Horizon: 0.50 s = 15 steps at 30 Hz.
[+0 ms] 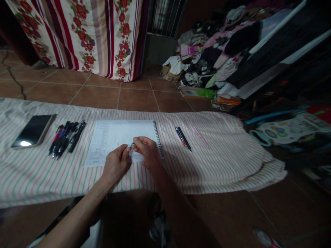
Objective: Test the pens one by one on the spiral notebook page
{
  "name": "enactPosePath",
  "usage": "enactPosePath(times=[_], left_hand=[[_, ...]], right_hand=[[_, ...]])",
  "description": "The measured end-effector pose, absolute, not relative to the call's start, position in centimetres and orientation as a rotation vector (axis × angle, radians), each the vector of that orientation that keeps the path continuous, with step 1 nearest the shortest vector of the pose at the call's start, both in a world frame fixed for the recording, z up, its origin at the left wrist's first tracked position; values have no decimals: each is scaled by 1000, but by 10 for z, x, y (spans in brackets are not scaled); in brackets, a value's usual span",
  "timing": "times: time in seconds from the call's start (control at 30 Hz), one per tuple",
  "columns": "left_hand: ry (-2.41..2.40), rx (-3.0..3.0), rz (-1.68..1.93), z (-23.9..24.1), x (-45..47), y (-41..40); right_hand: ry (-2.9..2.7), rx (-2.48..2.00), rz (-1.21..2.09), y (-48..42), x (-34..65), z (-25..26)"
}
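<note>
Above a spiral notebook (124,129), both hands meet and pinch a small light-blue piece (131,144). It looks like part of a pen, but most of it is hidden by the fingers. My left hand (117,162) is closed on its near end. The fingertips of my right hand (145,148) close on the other end. To the right of the notebook lie a pen with a patterned barrel (181,137) and a black pen (185,139), side by side. Farther right is a thin pink stick-like piece (201,137).
Several pens (66,137) lie in a bunch left of the notebook, beside a phone (33,131). A striped cloth (219,162) covers the table. Beyond it are a floral curtain (90,38) and a heap of clothes (207,58). A patterned board (287,127) stands at the right.
</note>
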<state>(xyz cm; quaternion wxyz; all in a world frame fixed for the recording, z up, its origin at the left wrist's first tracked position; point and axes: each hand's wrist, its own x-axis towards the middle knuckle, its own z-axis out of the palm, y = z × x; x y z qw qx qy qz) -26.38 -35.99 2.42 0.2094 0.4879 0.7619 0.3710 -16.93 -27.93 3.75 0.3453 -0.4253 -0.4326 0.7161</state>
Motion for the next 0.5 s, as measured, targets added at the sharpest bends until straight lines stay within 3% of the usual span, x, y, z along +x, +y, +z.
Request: enactPosePath(times=[0.3, 0.5], left_hand=[[2134, 1346, 967, 26, -264, -359], [2117, 1336, 1012, 24, -265, -357]], right_hand=[[-1273, -1058, 1694, -276, -166, 30], [-1188, -1003, 1863, -277, -166, 35]])
